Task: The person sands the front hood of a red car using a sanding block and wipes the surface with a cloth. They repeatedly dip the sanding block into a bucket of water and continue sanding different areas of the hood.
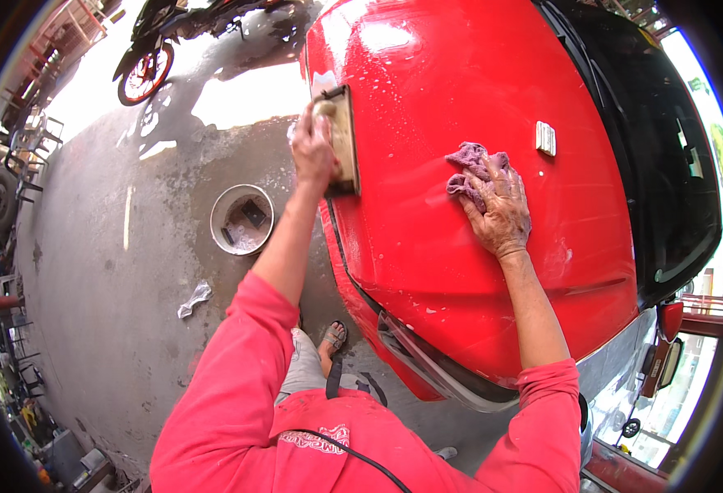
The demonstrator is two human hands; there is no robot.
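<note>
My left hand (312,152) is closed on the knob of a flat rectangular sanding block (344,144), at the front edge of the red car hood (427,222). Farther right, my right hand (501,212) presses a bunched purple cloth (468,156) against the hood, its fingers bent over the fabric. A small white block (546,138) lies on the hood beyond that hand, towards the windshield. Wet drops and pale smears show on the red paint. The underside of the sanding block is hidden.
On the concrete floor to the left stands a white bucket (241,245) with cloudy liquid and a dark piece inside. A crumpled whitish scrap (195,299) lies nearer. A motorcycle (160,49) stands at the far left. The windshield (649,148) bounds the hood on the right.
</note>
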